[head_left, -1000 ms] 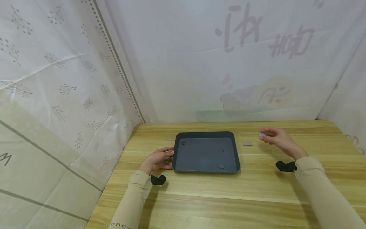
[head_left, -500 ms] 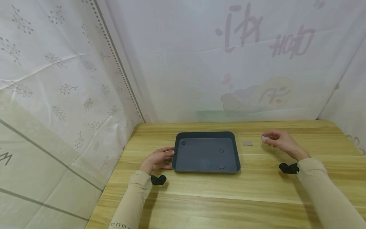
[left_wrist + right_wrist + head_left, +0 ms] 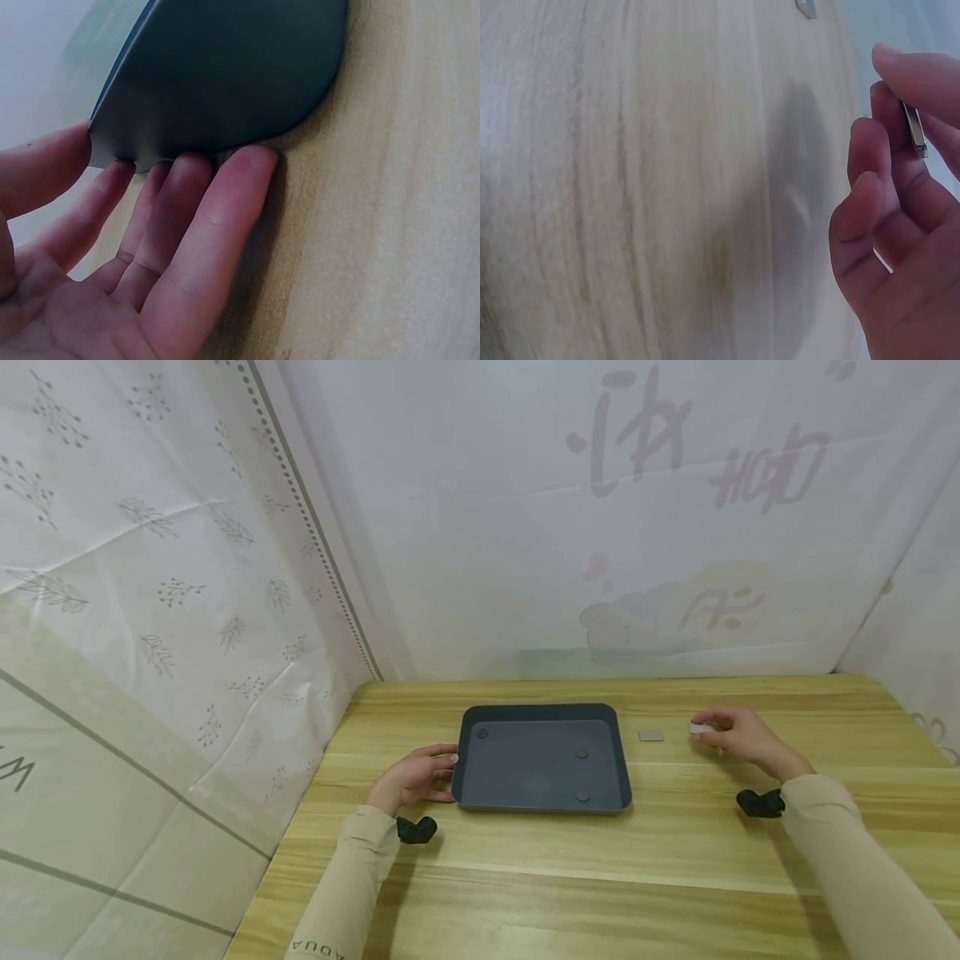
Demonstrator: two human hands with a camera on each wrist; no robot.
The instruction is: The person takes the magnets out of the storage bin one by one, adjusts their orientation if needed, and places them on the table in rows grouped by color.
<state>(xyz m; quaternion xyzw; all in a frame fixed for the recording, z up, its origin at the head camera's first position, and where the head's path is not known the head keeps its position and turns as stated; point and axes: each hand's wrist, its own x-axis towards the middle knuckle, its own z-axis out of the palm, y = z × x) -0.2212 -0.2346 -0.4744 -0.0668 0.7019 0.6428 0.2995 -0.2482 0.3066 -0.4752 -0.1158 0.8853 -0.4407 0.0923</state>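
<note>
A dark grey tray (image 3: 542, 714) lies on the wooden table with three small round discs (image 3: 582, 753) inside. My left hand (image 3: 417, 775) holds the tray's left edge: in the left wrist view my thumb (image 3: 41, 169) sits on the rim and my fingers (image 3: 214, 225) lie under the tray (image 3: 225, 67). My right hand (image 3: 731, 734) is to the right of the tray, just above the table, and pinches a small flat grey plate (image 3: 701, 727) (image 3: 914, 129). A second small grey plate (image 3: 650, 736) (image 3: 806, 8) lies on the table between tray and right hand.
White patterned curtains close off the back and left of the table (image 3: 600, 877). The table's left edge runs near my left sleeve. Black wrist mounts (image 3: 759, 803) sit by both forearms.
My right hand has moved slightly right and down toward the table with the plate still pinched. The left hand and tray have not moved.
</note>
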